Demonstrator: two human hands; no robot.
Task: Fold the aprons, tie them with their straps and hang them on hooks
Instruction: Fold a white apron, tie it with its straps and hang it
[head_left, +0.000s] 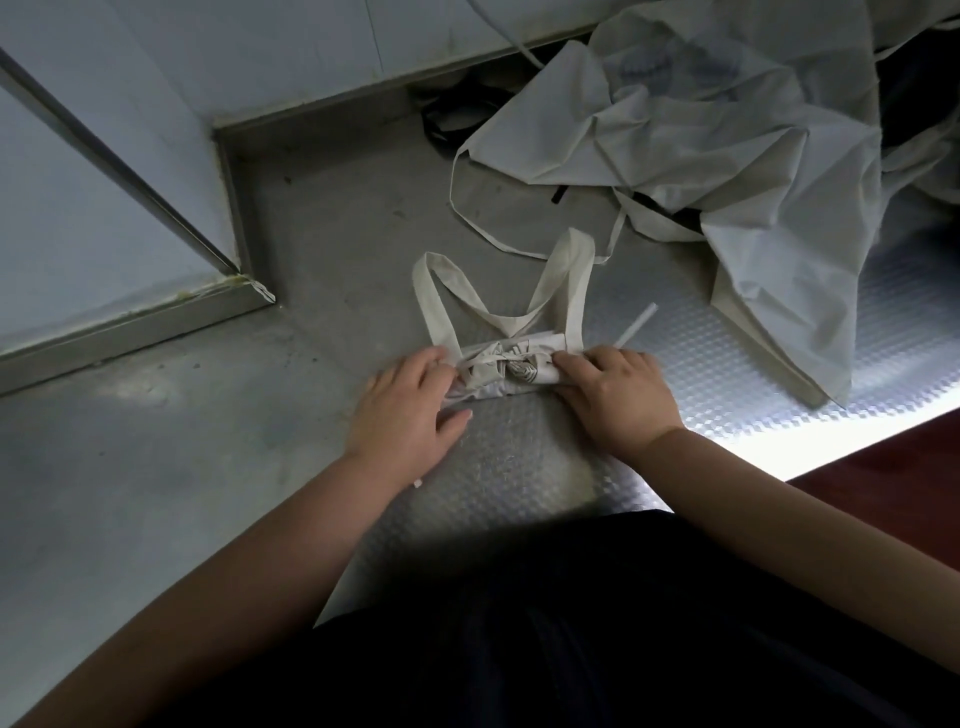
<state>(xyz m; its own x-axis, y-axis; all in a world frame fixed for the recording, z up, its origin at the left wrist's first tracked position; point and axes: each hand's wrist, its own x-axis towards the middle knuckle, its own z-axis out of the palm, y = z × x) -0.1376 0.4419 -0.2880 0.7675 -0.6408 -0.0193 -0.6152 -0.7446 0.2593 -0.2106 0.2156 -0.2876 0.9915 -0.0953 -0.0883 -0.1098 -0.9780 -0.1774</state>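
A cream apron rolled into a small bundle (511, 366) lies on the steel counter (322, 291), with thin straps wound and knotted across its middle. Its wide neck loop (563, 280) lies flat just beyond it. My left hand (410, 410) holds the bundle's left end, fingers curled on the strap there. My right hand (615, 392) grips the right end, fingertips pressing into the cloth. A short strap end (636, 325) pokes out past my right hand.
A heap of unfolded cream aprons (737, 145) covers the back right of the counter, long straps (470, 218) trailing toward the bundle. A white wall with a metal rail (119, 161) rises at the left. The counter's front edge (779, 457) runs at the right.
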